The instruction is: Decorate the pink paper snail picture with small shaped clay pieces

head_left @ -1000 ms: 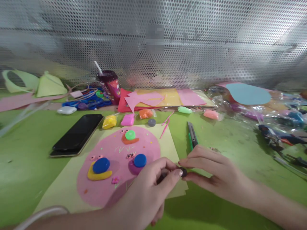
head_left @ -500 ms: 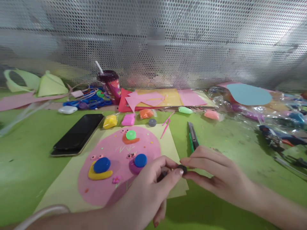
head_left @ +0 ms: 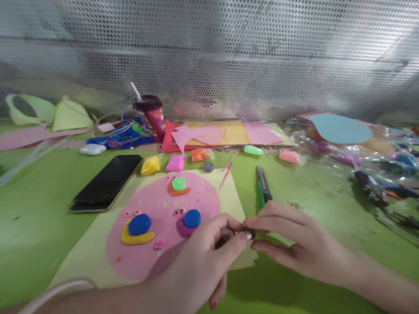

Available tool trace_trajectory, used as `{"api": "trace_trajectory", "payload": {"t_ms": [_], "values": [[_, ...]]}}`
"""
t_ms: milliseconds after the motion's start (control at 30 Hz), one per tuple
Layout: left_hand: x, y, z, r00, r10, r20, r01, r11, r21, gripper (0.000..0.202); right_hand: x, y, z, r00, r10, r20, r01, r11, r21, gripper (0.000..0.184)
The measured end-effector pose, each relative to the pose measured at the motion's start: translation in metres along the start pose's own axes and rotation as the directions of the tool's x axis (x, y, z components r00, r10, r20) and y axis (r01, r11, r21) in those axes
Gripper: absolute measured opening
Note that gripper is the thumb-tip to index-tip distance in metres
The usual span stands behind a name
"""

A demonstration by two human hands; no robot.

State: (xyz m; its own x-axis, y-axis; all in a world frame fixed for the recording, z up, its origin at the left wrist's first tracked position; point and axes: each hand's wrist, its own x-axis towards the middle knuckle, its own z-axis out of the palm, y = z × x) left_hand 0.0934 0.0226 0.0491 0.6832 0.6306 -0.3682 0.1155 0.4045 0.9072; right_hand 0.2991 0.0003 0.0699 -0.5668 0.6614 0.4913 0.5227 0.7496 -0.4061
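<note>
One dark lump point(head_left: 251, 233) is pinched between left hand point(head_left: 209, 250) thumb and forefinger, above the pale sheet's point(head_left: 234, 198) right edge near its lower right corner. Right hand point(head_left: 294, 235) thumb and fingers are held parted around it; contact cannot be told. It could be dropped or squashed if pressed unevenly. Three snail-like figures point(head_left: 139, 224) are counted on the sheet; one cutter point(head_left: 264, 185) is placed off its right edge, possibly nudged if the right hand shifts. Five bright packets point(head_left: 175, 163) are counted beyond its far edge.
</note>
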Motion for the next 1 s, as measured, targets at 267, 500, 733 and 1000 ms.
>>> {"api": "trace_trajectory", "payload": {"t_ms": [267,500,733,1000], "values": [[0.0,-0.001,-0.001,1.0,0.004,0.013,-0.004,1.0,0.005,0.024,0.001,-0.001,-0.002,0.998,0.04,0.047,-0.044,0.996,0.072,0.023],[-0.001,0.001,0.0,0.998,-0.056,0.036,0.054,0.997,0.047,0.031,0.004,-0.001,-0.01,0.981,0.174,0.083,-0.189,0.95,0.248,0.017],[-0.009,0.02,0.006,0.978,-0.124,0.171,0.09,0.977,0.196,0.018,0.003,0.011,-0.01,0.906,0.264,0.33,-0.422,0.577,0.699,0.012],[-0.007,0.018,0.005,0.973,-0.171,0.157,0.143,0.974,0.174,0.023,0.003,0.01,-0.009,0.887,0.252,0.386,-0.459,0.559,0.69,0.01]]}}
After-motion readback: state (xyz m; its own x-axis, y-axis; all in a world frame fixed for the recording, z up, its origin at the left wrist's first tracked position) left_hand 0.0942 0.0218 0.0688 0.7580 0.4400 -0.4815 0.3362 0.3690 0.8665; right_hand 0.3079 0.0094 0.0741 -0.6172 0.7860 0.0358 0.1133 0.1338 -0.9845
